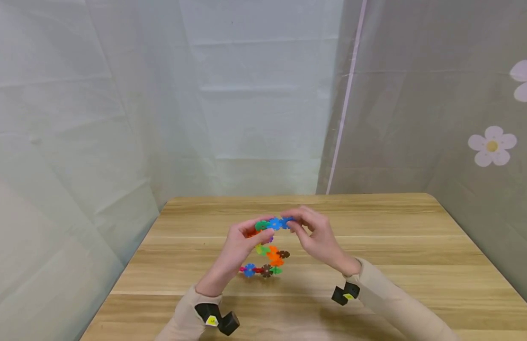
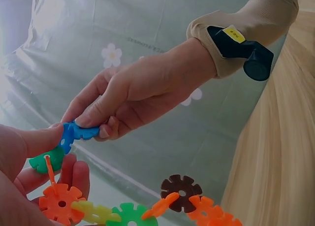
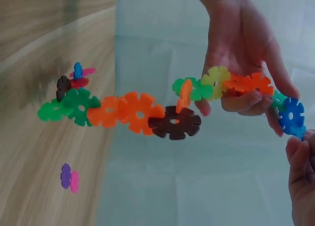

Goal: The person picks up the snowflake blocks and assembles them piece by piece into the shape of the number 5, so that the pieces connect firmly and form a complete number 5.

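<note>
A chain of notched plastic snowflake discs (image 3: 140,113) in several colours hangs from my left hand (image 1: 242,240). Left thumb and fingers pinch it near its top end, at a green disc (image 2: 47,162) and the blue disc (image 2: 66,138) joined to it. Opposite, my right hand (image 1: 317,237) pinches a second blue disc (image 2: 86,132) between thumb and fingertips. The two blue discs meet edge to edge at an angle; how deeply their slots engage cannot be seen. Lower down are orange discs, a dark brown disc (image 3: 175,121), and a tail with another blue disc (image 1: 249,270).
A joined purple and pink disc pair (image 3: 66,176) appears apart from the chain, near the tabletop. The wooden table (image 1: 395,213) spreads beneath both hands. Pale hanging sheets (image 1: 263,118) enclose the back and sides. Each wrist carries a black camera (image 1: 346,293).
</note>
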{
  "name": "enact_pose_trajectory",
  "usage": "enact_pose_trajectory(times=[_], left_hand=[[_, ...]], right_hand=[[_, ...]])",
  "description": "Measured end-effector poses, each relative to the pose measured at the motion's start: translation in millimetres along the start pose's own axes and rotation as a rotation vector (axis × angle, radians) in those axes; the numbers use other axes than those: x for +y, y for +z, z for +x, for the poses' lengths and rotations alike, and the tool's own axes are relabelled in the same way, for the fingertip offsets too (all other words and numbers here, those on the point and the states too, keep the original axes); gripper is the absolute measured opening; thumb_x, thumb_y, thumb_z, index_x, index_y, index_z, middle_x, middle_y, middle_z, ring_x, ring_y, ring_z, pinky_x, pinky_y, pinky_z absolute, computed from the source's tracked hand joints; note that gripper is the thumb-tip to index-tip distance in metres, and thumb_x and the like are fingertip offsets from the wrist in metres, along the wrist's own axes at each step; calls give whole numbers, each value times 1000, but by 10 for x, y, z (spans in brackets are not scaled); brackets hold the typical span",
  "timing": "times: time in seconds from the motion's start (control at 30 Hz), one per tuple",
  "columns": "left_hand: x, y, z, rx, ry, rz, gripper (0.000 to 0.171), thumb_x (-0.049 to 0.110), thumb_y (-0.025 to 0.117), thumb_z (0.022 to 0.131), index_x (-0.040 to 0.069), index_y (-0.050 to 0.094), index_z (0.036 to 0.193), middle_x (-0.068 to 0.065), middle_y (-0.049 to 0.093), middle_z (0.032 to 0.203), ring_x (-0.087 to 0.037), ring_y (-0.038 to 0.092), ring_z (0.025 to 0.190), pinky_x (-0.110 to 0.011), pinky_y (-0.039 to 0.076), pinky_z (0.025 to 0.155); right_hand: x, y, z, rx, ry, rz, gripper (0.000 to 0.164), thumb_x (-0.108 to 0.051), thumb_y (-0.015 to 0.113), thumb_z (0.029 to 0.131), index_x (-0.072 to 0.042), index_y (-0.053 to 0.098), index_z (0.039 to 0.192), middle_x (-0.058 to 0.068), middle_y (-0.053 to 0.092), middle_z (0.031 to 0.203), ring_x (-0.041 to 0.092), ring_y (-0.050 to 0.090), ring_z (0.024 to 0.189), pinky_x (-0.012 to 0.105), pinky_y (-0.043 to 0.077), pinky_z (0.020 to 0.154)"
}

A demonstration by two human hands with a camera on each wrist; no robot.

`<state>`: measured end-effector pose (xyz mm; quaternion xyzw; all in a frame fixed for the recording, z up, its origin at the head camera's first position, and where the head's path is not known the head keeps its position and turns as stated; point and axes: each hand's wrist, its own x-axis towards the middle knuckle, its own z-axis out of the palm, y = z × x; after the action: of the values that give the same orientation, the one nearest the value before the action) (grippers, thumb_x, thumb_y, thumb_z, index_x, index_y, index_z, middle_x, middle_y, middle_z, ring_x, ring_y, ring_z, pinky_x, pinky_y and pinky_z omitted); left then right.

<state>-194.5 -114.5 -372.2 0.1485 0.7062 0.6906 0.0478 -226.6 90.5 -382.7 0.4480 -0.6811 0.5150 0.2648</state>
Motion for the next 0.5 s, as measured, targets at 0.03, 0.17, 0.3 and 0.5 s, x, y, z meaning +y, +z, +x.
enact_pose_trajectory(times=[0.03, 0.17, 0.3, 0.5], left_hand=[[3, 6, 1, 1, 1, -4, 36, 20, 66, 92, 4, 64, 124, -1, 69, 98, -14, 65, 82, -26, 56, 80], [24, 31, 5, 2, -3, -16, 34, 21, 67, 91, 4, 66, 121, -1, 70, 99, -15, 64, 81, -27, 56, 80], [49, 43, 9, -8, -1, 3, 33, 24, 67, 91, 6, 68, 119, 2, 71, 95, -15, 62, 81, -27, 55, 79], [67, 36, 21, -32, 34, 46, 32, 23, 66, 92, 5, 68, 118, 5, 70, 85, -14, 62, 79, -27, 55, 78]], right_hand=[[-7, -3, -2, 0, 8, 10, 25, 17, 61, 84, 4, 66, 106, 11, 65, 89, 19, 56, 65, 18, 52, 58], [-29, -4, -10, 7, 46, 40, 22, 15, 60, 86, 5, 66, 104, 12, 66, 86, 17, 56, 64, 18, 52, 56], [-49, -3, -16, 16, 76, 52, 20, 15, 60, 86, 6, 65, 103, 14, 66, 84, 10, 55, 63, 18, 51, 53], [-100, -11, -10, 19, 101, 65, 19, 15, 60, 86, 5, 65, 102, 15, 66, 81, 9, 54, 62, 19, 52, 54]])
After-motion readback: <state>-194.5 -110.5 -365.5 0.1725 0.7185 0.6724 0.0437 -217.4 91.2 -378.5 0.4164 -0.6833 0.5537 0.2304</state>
